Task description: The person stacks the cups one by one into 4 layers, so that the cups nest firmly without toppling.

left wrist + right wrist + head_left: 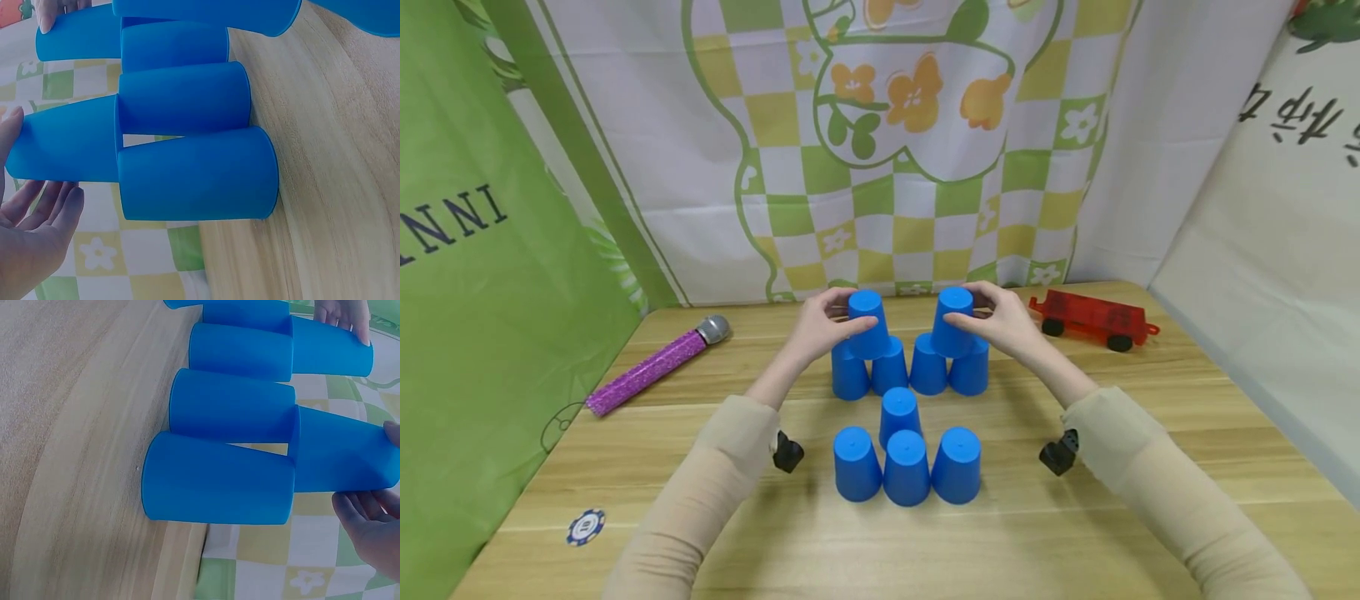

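Topping four blue cups (850,377), two upper cups (869,333) are held.
Each grip, left hand (826,323) and right hand (1006,318), is closed around one; nearer on the counter (1015,533), three front cups (907,473) are lined up, one single cup (899,412) behind.

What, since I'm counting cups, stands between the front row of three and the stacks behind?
One upside-down blue cup stands there, seen in the head view.

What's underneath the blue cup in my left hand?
Two upside-down blue cups stand side by side directly beneath the held cup. The insides of all three are covered, so any contents can't be seen.
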`<act>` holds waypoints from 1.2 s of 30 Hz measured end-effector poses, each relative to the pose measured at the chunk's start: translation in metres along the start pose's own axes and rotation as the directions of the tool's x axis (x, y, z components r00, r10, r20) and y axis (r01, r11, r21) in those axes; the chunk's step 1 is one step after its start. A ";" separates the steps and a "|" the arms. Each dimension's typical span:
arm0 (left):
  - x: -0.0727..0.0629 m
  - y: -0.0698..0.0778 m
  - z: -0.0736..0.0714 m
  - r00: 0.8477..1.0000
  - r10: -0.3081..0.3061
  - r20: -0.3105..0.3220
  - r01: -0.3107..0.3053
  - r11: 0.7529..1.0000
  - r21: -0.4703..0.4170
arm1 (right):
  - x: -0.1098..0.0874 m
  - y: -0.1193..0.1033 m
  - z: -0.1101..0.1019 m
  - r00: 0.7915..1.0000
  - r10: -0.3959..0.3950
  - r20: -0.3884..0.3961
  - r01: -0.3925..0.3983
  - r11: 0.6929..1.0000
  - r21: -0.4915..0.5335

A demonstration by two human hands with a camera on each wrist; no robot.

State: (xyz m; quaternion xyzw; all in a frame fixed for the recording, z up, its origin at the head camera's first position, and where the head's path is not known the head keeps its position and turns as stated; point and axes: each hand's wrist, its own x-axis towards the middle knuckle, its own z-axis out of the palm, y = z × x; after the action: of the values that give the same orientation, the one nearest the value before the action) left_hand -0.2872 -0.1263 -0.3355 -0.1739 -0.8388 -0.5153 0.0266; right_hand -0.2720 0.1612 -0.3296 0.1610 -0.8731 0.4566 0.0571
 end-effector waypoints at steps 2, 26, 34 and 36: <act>-0.001 0.000 -0.002 1.000 -0.006 0.004 0.006 1.000 -0.006 | -0.001 -0.001 -0.001 1.000 0.007 0.002 -0.007 1.000 0.010; -0.028 -0.016 -0.035 1.000 -0.006 -0.028 0.006 1.000 0.009 | -0.078 -0.004 -0.024 0.996 -0.086 0.021 0.087 0.994 -0.061; -0.045 -0.014 -0.049 0.999 -0.023 -0.028 0.024 0.999 0.049 | -0.095 0.000 -0.022 0.982 -0.116 0.147 0.130 0.987 -0.094; -0.048 -0.011 -0.052 0.999 -0.028 -0.025 0.029 0.998 0.052 | -0.097 -0.003 -0.020 0.977 -0.127 0.173 0.146 0.984 -0.102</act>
State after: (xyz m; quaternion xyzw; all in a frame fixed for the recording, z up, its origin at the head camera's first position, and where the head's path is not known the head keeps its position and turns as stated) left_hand -0.2524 -0.1890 -0.3315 -0.1547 -0.8539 -0.4957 0.0340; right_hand -0.1804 0.1977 -0.3398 0.2543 -0.8864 0.3860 0.0247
